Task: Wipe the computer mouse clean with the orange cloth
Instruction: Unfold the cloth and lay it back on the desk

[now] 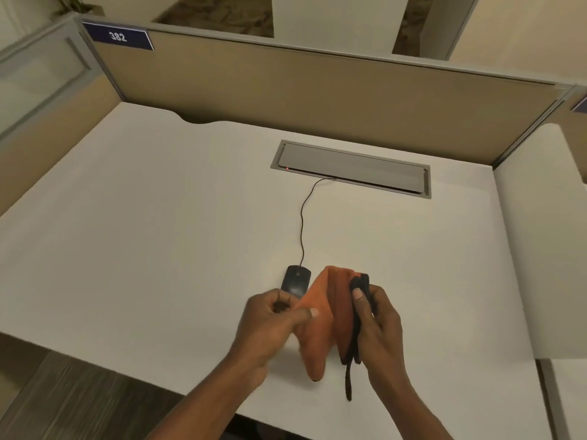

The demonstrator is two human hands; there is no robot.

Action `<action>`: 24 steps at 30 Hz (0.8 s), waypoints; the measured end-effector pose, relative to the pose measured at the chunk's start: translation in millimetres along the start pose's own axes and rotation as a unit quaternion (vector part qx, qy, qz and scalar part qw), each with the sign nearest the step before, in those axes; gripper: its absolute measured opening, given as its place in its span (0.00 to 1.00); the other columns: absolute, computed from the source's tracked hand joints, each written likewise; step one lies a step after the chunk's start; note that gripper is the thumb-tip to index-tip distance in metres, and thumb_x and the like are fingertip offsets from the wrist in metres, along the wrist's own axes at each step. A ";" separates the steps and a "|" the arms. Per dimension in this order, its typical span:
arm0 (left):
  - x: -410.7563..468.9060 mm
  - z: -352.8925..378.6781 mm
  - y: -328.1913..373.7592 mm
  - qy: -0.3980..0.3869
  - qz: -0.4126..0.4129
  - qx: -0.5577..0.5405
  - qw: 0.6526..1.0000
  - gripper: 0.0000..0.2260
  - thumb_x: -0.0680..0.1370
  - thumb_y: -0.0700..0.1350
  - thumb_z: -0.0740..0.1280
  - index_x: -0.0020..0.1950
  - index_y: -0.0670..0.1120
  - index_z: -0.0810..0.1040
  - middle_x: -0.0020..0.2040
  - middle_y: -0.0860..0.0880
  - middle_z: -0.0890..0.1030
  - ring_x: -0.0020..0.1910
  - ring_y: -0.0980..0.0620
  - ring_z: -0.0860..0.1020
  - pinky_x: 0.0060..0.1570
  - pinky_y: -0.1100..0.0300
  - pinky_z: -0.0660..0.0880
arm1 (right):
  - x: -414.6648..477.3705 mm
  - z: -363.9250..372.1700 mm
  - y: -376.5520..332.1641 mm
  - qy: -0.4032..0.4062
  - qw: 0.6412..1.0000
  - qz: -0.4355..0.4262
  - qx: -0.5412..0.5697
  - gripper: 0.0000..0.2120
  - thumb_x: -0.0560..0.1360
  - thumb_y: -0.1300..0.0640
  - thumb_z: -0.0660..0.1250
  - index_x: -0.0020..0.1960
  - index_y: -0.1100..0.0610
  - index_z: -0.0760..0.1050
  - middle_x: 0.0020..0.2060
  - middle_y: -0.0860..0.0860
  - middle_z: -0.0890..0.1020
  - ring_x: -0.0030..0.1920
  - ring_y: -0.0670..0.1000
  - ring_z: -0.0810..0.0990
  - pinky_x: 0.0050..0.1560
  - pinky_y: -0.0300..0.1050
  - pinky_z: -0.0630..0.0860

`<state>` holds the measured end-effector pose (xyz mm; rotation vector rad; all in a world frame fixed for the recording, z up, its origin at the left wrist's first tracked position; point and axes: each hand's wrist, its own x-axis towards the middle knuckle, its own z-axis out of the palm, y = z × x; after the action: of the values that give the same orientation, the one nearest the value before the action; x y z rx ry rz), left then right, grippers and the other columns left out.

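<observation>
Together, left hand (270, 315) and right hand (378, 319) pinch one orange cloth (327, 312) beside one mouse (295, 281) on the desk (143, 217).

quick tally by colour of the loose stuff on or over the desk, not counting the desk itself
Black: 1, the computer mouse with its cable
Orange: 1, the cloth, dark-edged, held by the left hand and right hand
Total: 2
</observation>
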<state>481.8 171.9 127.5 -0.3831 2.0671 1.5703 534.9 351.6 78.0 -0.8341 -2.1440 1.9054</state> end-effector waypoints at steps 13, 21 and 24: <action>16.5 -57.2 69.6 0.100 0.135 -0.066 0.984 0.11 0.68 0.43 0.83 0.45 0.43 0.85 0.40 0.45 0.87 0.38 0.51 0.84 0.38 0.63 0.78 | 61.4 3.8 -66.8 -0.062 0.993 -0.102 0.005 0.15 0.84 0.38 0.59 0.54 0.44 0.80 0.40 0.39 0.83 0.39 0.37 0.79 0.39 0.30 0.76; 57.9 -108.2 96.3 0.126 0.170 -0.058 0.976 0.09 0.68 0.41 0.83 0.45 0.46 0.87 0.43 0.48 0.88 0.46 0.49 0.87 0.47 0.58 0.81 | 105.3 43.8 -99.1 -0.111 0.971 -0.189 -0.099 0.08 0.78 0.44 0.74 0.52 0.46 0.80 0.41 0.40 0.83 0.45 0.41 0.82 0.43 0.35 0.77; 79.4 -135.4 105.9 0.142 0.187 -0.049 0.971 0.09 0.69 0.37 0.82 0.44 0.45 0.87 0.42 0.47 0.88 0.45 0.48 0.87 0.48 0.55 0.82 | 121.2 66.1 -116.0 -0.121 0.959 -0.222 -0.127 0.02 0.80 0.53 0.73 0.51 0.50 0.82 0.42 0.43 0.84 0.46 0.48 0.82 0.46 0.44 0.77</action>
<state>331.1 80.1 196.3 -0.2750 2.3921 1.9388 368.4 350.3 147.2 -0.1230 -2.4873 1.5898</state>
